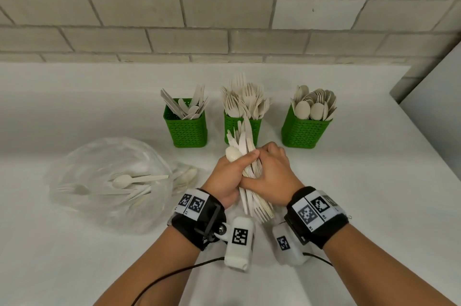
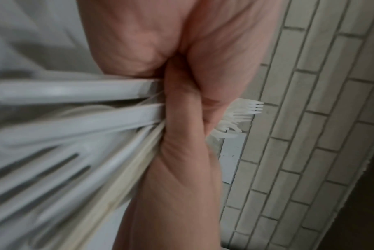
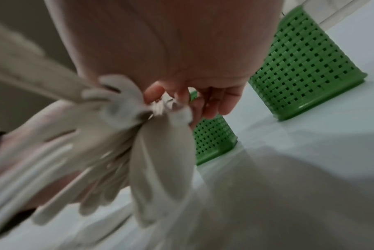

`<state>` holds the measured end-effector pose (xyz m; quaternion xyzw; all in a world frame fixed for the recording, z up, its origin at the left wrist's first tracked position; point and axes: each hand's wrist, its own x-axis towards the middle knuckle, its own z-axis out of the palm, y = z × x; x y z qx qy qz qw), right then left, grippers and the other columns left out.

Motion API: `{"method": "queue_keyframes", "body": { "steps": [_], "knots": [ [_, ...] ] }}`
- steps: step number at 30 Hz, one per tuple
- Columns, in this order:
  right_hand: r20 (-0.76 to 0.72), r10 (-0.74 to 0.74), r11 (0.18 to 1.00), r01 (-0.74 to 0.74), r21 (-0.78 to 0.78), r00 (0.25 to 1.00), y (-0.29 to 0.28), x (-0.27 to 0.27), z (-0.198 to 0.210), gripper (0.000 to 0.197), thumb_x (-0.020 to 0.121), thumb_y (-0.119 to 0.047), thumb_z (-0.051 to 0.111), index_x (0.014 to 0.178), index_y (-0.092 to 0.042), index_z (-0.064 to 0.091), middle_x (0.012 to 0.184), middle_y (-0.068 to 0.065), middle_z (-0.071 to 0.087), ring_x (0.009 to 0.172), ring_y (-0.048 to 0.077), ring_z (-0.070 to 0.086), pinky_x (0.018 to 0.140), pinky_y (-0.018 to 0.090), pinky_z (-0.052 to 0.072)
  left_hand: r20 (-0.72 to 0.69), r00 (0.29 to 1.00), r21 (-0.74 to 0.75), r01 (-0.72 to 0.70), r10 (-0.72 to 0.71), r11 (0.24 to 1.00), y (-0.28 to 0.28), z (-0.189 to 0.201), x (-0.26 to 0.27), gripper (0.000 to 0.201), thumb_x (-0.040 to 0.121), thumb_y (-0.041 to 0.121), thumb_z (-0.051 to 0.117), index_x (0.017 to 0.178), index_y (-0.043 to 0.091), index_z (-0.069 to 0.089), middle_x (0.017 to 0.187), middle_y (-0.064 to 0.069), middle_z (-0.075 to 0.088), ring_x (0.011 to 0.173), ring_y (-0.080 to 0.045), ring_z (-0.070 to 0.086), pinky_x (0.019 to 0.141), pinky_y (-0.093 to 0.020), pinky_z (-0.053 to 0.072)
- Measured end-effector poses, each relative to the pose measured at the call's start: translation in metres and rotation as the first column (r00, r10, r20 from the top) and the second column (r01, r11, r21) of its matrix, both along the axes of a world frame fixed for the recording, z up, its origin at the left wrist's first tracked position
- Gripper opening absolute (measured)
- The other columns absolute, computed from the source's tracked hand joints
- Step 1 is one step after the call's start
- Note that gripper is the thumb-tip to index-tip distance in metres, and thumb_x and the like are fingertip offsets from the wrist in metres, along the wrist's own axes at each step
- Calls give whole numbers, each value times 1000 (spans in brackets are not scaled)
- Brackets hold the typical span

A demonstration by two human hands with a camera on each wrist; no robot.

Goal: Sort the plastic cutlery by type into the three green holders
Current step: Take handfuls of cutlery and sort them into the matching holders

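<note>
Backdrop: pale grey brick wall [image 1: 174, 18] behind a white countertop [image 1: 349, 181], pretty plain setup.
Head view, holders: three green perforated plastic holders in a row toward the back edge. The left holder [image 1: 185, 128] has knives, the middle holder [image 1: 252, 126] forks, the right holder [image 1: 304, 131] spoons.
Head view, hands: left hand [image 1: 224, 178] and right hand [image 1: 272, 176] are both wrapped around one mixed bundle of beige plastic cutlery [image 1: 252, 196], held above the countertop just in front of the middle holder.
Head view, leftovers: one crumpled clear plastic bag [image 1: 104, 181] near the left edge, with a few more pieces inside.
Left wrist view: fingers [image 2: 182, 118] curled tight around handles; fork tines poke out past them.
Right wrist view: blurry, but fingers [image 3: 220, 101] are curled over the bundle, two holders behind.
Tip: I'd keep one hand clamped and let the other pull out one type at a time, otherwise the whole bundle fans out.
</note>
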<state>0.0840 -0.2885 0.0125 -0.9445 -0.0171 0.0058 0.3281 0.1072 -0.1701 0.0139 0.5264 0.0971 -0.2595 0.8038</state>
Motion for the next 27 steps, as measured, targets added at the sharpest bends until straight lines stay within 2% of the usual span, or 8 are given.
{"method": "queue_keyframes", "body": {
  "steps": [2, 5, 8, 11, 15, 21, 24, 27],
  "knots": [
    [-87, 81, 989, -70, 128, 993, -3, -4, 8, 71, 71, -50, 78, 129, -21, 49, 109, 0, 41, 110, 15, 41, 101, 31, 39, -8, 1000, -23, 16, -16, 1000, 5, 4, 4, 27, 94, 11, 62, 118, -1, 65, 111, -22, 70, 104, -31, 68, 87, -40, 57],
    [-160, 169, 902, -87, 423, 973, -9, -16, 16, 74, 80, -42, 74, 142, -32, 35, 123, -3, 42, 114, 5, 47, 92, 15, 42, 11, 999, -70, 38, -37, 997, 14, 8, 9, 20, 91, 2, 62, 111, 1, 68, 96, -19, 72, 86, -26, 71, 79, -40, 60],
    [-238, 107, 814, 53, 579, 965, -9, -26, 16, 72, 88, -34, 66, 147, -29, 24, 123, -5, 53, 106, 12, 62, 87, 26, 53, 50, 998, -86, 31, -27, 996, 20, 10, 12, 18, 88, -3, 62, 104, 3, 67, 86, -12, 73, 76, -20, 70, 71, -36, 61],
    [-316, 69, 722, 171, 670, 946, -12, -31, 14, 43, 91, -21, 63, 129, -7, 48, 101, 10, 71, 83, 21, 68, 78, 44, 57, 49, 999, -132, 9, -3, 991, 26, 14, 13, 19, 90, -3, 61, 108, 3, 62, 89, -11, 73, 79, -19, 72, 69, -32, 60],
    [-238, 54, 708, 131, 694, 970, -14, -37, 17, 16, 91, -12, 64, 101, 0, 66, 92, 18, 73, 73, 24, 67, 72, 41, 58, 76, 997, -183, 36, -22, 982, 31, 20, 10, 20, 90, -6, 58, 108, 2, 61, 99, -15, 73, 89, -24, 72, 80, -38, 60],
    [-184, 107, 632, 76, 771, 977, -12, -48, 13, 33, 79, -18, 71, 109, -7, 66, 97, 9, 74, 82, 22, 67, 73, 31, 56, 99, 995, -208, 2, 19, 978, 33, 27, 9, 14, 90, -6, 58, 99, 4, 62, 88, -10, 73, 80, -22, 72, 73, -36, 60],
    [-160, 100, 592, 71, 803, 982, -18, -51, 13, 40, 72, -11, 77, 110, -6, 65, 99, 10, 73, 87, 22, 67, 80, 34, 57, 93, 994, -238, -31, 55, 971, 36, 33, 9, 14, 90, -6, 58, 98, 5, 61, 86, -10, 73, 81, -22, 73, 70, -35, 60],
    [-131, 18, 536, 101, 838, 991, -21, -53, 17, 39, 72, 5, 78, 107, -5, 64, 88, 5, 73, 80, 16, 67, 75, 27, 58, 74, 993, -277, -73, 97, 958, 40, 38, 11, 14, 91, -6, 57, 98, 5, 59, 87, -11, 74, 83, -23, 74, 67, -35, 60]
  ]
}}
